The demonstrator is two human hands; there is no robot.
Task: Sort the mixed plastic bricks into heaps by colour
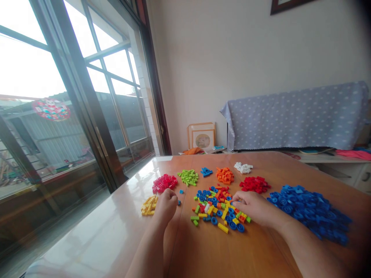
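L hand [166,204] curled by yellow pile [148,205], contents unclear. R hand [252,206] at mixed pile [219,213]; can't tell if gripping.

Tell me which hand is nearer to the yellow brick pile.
Left. The left hand is just to the right of the yellow brick pile; the right hand is much farther right, at the mixed pile's right side.
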